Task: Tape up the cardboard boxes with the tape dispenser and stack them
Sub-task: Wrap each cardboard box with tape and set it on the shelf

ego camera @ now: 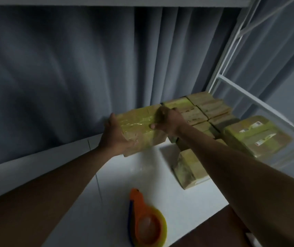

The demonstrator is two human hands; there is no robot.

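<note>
Both my hands hold one taped cardboard box (139, 125), wrapped in shiny yellowish tape, lifted above the white table. My left hand (115, 134) grips its left end and near corner. My right hand (167, 122) curls over its right end, next to a stack of taped boxes (201, 109). An orange tape dispenser (146, 220) with a yellow roll and a blue handle lies on the table near me, untouched.
A separate taped box (187, 170) lies on the table (124, 175) under my right forearm. More taped boxes (256, 136) sit at the right by a white metal rack (232, 50). A grey curtain (71, 68) hangs right behind the table.
</note>
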